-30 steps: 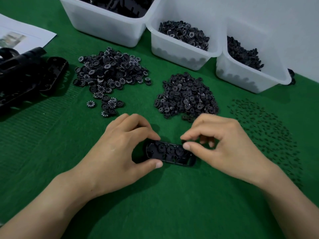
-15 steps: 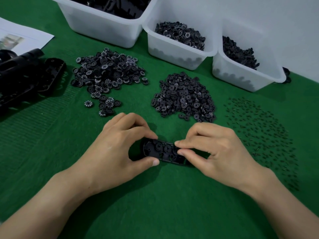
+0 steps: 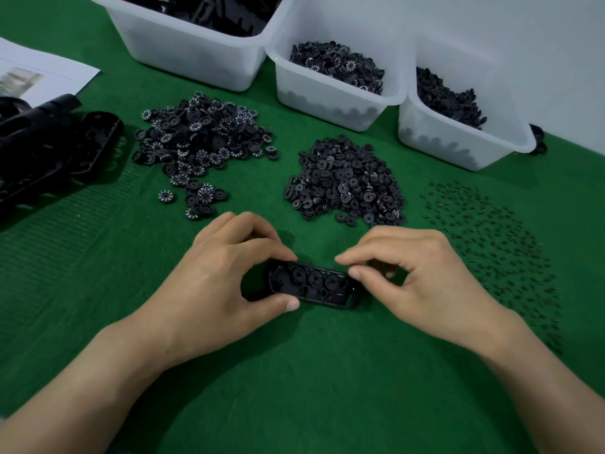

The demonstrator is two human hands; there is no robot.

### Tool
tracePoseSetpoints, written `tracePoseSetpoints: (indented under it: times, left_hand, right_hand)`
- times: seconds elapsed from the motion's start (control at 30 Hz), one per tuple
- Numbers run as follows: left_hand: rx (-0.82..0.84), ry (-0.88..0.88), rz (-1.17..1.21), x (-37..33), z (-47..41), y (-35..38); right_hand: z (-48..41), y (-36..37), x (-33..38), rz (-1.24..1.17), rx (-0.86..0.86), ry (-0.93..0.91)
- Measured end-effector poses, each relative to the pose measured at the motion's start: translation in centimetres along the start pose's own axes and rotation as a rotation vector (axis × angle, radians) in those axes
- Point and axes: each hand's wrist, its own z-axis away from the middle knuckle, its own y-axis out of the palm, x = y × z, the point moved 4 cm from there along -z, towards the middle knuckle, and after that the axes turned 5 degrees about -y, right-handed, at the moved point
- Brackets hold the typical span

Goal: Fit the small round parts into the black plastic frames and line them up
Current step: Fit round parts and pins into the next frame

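Observation:
A black plastic frame [image 3: 311, 286] lies on the green mat in front of me, with three small round parts seated in a row inside it. My left hand [image 3: 222, 276] pinches the frame's left end between forefinger and thumb. My right hand [image 3: 415, 273] holds the frame's right end, forefinger on the far edge and thumb at the end. Whether a loose part sits between those fingertips is too small to tell. Behind the hands lie a pile of numbered dial wheels [image 3: 199, 142] and a pile of plain black discs [image 3: 347, 185].
Three white bins stand at the back: one with black frames [image 3: 183, 50], one with numbered wheels [image 3: 327, 96], one with dark parts [image 3: 458, 142]. Tiny dark pins [image 3: 497, 244] are scattered at the right. Stacked black frames [image 3: 52, 149] and a paper sheet [image 3: 49, 72] lie at the left.
My right hand came in from just beyond the frame's right end and took hold of that end. My left hand kept its grip.

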Motion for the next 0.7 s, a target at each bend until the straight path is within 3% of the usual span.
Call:
tracePoseSetpoints:
  times: [0.2, 0.37, 0.7]
  left_hand:
    - [-0.003, 0.001, -0.018, -0.2, 0.0, -0.1]
    - [0.029, 0.033, -0.036, -1.1, 0.1, 0.3]
    - [0.179, 0.213, -0.031, -8.3, 0.3, 6.4]
  right_hand:
    - [0.0, 0.5, 0.4, -0.001, 0.082, 0.04]
    - [1.3, -3.0, -1.0, -0.085, -0.145, 0.164]
    - [10.9, -8.0, -5.6, -0.142, -0.324, 0.398]
